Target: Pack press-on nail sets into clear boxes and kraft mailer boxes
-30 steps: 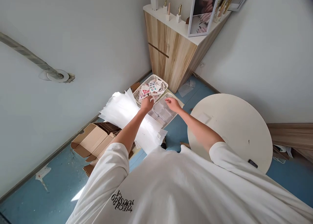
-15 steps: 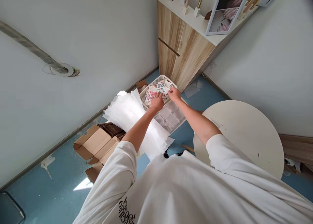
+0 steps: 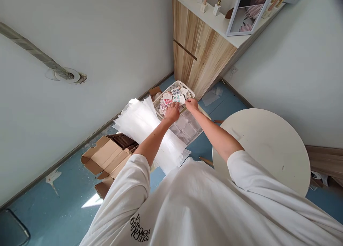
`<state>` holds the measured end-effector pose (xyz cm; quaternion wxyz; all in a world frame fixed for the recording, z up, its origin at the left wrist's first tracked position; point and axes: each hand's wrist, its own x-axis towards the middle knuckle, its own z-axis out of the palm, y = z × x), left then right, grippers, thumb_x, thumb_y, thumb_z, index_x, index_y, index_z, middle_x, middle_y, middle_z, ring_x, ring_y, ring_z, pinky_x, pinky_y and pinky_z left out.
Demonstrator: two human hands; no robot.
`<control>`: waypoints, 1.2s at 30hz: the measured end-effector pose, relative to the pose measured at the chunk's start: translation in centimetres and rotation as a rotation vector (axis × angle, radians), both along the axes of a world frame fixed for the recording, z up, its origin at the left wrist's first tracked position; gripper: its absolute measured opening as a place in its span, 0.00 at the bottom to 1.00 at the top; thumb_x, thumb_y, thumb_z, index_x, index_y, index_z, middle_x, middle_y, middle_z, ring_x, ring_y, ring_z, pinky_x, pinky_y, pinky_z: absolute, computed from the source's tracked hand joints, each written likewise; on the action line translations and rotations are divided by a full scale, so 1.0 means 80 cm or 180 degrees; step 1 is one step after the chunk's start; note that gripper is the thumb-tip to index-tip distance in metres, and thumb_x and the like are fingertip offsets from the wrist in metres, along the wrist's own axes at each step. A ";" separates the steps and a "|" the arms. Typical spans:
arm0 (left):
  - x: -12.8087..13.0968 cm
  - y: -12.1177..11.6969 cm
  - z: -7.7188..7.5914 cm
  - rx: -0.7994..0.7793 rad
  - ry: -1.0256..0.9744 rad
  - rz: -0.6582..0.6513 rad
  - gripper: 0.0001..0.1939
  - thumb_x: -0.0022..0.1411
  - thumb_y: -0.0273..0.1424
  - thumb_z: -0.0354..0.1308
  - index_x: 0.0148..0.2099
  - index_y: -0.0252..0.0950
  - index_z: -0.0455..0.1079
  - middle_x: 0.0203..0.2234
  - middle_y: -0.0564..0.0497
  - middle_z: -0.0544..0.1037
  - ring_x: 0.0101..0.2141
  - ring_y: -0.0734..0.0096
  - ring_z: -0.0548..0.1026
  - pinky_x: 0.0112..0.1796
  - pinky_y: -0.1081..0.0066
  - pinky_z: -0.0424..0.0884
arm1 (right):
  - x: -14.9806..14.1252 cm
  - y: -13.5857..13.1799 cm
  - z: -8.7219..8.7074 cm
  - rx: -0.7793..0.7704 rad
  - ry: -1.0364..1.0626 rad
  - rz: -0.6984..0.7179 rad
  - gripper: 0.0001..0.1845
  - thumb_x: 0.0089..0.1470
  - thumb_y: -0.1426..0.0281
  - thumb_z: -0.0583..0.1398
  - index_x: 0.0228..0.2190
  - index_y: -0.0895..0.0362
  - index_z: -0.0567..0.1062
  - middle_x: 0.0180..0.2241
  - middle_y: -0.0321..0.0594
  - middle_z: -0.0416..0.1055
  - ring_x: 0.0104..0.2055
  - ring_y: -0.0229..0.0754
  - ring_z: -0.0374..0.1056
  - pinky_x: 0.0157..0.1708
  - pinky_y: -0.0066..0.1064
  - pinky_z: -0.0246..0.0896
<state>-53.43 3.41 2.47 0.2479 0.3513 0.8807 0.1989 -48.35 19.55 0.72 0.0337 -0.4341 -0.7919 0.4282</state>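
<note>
Both of my hands reach down to a white slotted basket (image 3: 175, 85) on the floor, filled with several small colourful packets (image 3: 168, 98). My left hand (image 3: 172, 112) rests at the basket's near edge with fingers curled on the packets. My right hand (image 3: 192, 104) pinches a pale packet (image 3: 180, 99) at the basket's right side. Just in front of the basket lies a flat tray of clear packets (image 3: 187, 129), under my forearms.
A thick stack of translucent white sheets (image 3: 146, 126) lies left of the basket. Open cardboard boxes (image 3: 107, 158) sit nearer on the blue floor. A wooden cabinet (image 3: 199, 56) stands behind the basket and a round white table (image 3: 264, 146) is on the right.
My right hand moved from over the tray of clear packets up to the basket and closed on a packet. The left hand stayed at the basket's edge. The view shifted.
</note>
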 end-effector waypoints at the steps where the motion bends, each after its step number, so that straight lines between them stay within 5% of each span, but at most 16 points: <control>1: 0.001 0.000 0.001 -0.0048 0.0009 -0.0007 0.36 0.68 0.27 0.52 0.77 0.39 0.57 0.75 0.35 0.57 0.70 0.35 0.63 0.67 0.38 0.59 | 0.007 0.002 0.003 0.0024 0.0026 -0.0056 0.08 0.52 0.67 0.60 0.27 0.54 0.79 0.28 0.39 0.79 0.38 0.48 0.75 0.43 0.35 0.71; 10: 0.016 0.000 0.013 -0.0100 0.0014 0.0133 0.33 0.69 0.29 0.54 0.74 0.38 0.60 0.74 0.34 0.59 0.70 0.35 0.62 0.67 0.40 0.59 | 0.050 0.022 0.027 -0.0186 0.0092 -0.0376 0.07 0.53 0.67 0.60 0.27 0.53 0.76 0.28 0.38 0.78 0.37 0.48 0.75 0.39 0.34 0.70; 17: 0.030 0.010 0.042 0.0422 0.0001 0.0596 0.26 0.74 0.33 0.49 0.71 0.35 0.67 0.62 0.33 0.73 0.59 0.44 0.75 0.60 0.50 0.70 | 0.087 0.011 0.059 -0.0107 0.0556 0.0140 0.08 0.58 0.67 0.58 0.29 0.54 0.73 0.30 0.36 0.76 0.37 0.43 0.72 0.39 0.31 0.65; 21: 0.049 0.031 0.056 0.0871 0.0112 0.0473 0.23 0.74 0.32 0.50 0.67 0.37 0.72 0.60 0.36 0.74 0.55 0.48 0.77 0.59 0.53 0.71 | 0.131 0.019 0.078 0.0040 0.0624 0.0286 0.08 0.60 0.67 0.57 0.30 0.54 0.72 0.29 0.35 0.75 0.35 0.42 0.70 0.40 0.32 0.63; 29: 0.144 0.113 0.079 0.1148 0.0057 -0.0244 0.17 0.72 0.29 0.54 0.55 0.36 0.82 0.48 0.41 0.81 0.47 0.56 0.79 0.54 0.62 0.72 | 0.274 0.065 0.092 -0.0046 0.0747 -0.0128 0.05 0.60 0.67 0.59 0.31 0.53 0.72 0.28 0.32 0.73 0.33 0.40 0.70 0.37 0.31 0.63; 36: 0.296 0.186 0.085 0.0870 -0.0164 -0.0834 0.12 0.69 0.33 0.60 0.45 0.38 0.84 0.38 0.45 0.83 0.42 0.58 0.79 0.46 0.66 0.72 | 0.470 0.091 0.092 -0.0287 0.0856 -0.0840 0.05 0.62 0.66 0.60 0.33 0.52 0.73 0.31 0.34 0.75 0.33 0.40 0.72 0.31 0.29 0.62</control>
